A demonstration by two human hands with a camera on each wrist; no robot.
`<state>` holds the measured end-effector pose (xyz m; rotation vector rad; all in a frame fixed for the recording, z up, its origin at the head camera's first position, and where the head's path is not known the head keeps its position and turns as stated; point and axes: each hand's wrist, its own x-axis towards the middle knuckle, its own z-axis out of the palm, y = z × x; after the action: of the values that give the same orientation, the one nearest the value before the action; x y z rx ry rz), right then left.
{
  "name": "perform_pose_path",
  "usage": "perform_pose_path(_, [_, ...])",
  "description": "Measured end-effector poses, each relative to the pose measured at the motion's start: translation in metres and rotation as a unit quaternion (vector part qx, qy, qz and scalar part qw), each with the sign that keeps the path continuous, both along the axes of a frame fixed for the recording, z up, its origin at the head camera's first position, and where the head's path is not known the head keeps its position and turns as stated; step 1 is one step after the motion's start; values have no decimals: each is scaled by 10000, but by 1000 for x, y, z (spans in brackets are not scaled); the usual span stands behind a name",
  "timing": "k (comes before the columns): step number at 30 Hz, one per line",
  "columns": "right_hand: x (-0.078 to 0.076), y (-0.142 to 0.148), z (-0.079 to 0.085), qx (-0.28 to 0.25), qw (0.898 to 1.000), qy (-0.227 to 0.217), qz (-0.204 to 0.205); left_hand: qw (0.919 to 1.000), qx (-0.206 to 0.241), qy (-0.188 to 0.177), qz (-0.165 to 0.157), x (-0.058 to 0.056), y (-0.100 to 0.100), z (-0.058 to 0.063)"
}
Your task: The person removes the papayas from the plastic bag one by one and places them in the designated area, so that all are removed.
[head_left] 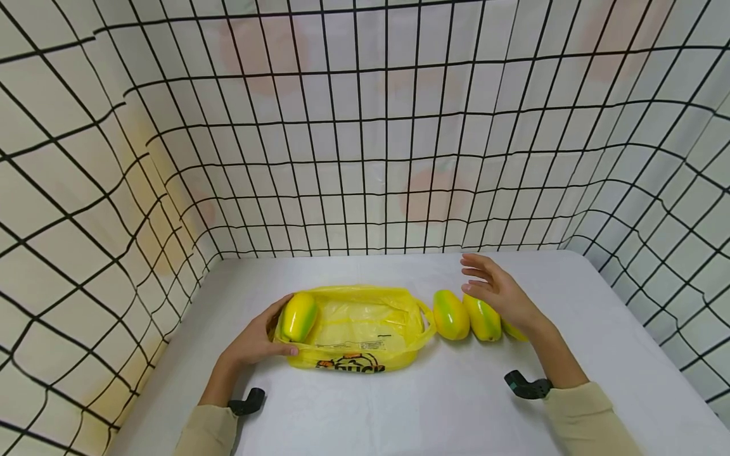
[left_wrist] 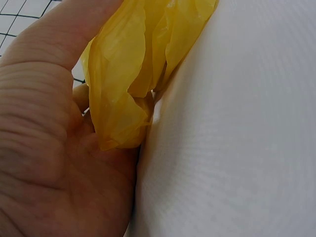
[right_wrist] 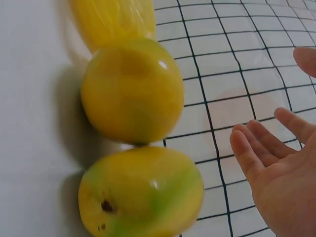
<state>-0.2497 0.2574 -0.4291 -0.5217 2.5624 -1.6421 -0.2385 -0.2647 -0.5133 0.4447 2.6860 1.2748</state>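
Yellow bag [head_left: 362,326] on tabletop [head_left: 393,411], left end apparently gripped by left hand [head_left: 256,335], one bagged fruit [head_left: 299,316]; right hand [head_left: 504,296] spread, empty, near three loose fruits [head_left: 451,315], which I'd grasp singly, squarely.

Partly hidden: one yellow-green fruit [head_left: 515,333] behind the right hand [head_left: 499,292], and the fingers [left_wrist: 81,97] of the left hand [head_left: 256,335], behind a yellow bag [head_left: 353,323]. Between the hands, small print [head_left: 373,346] is illegible.
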Motion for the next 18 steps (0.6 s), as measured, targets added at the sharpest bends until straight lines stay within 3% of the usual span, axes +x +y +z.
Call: perform_pose_path(18, [-4, -50, -2, -248, 9985, -223, 443, 10000, -56, -19, 53, -3, -2, -6])
